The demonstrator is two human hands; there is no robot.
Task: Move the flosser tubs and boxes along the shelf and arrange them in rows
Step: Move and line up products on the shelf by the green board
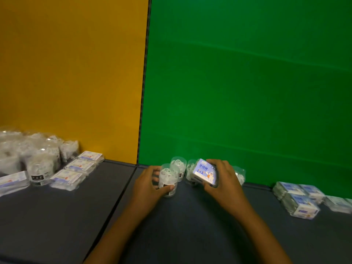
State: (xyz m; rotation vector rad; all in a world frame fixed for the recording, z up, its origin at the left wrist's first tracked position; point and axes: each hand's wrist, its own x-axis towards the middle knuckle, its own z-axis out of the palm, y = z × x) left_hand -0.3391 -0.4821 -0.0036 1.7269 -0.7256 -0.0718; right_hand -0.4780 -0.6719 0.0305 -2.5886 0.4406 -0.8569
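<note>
Tub (pixel 167 180) in left grip (pixel 150 184)

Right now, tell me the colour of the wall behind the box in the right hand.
Green, best seen in the head view.

A yellow wall (pixel 72 73) meets a green wall (pixel 247 82) at a dark vertical seam (pixel 144 82), above a dark grey shelf (pixel 57 216) in dim light.

Clear flosser tub (pixel 168 180) upright; blue-labelled box (pixel 205 173) tilted, lifted beside it.
</note>
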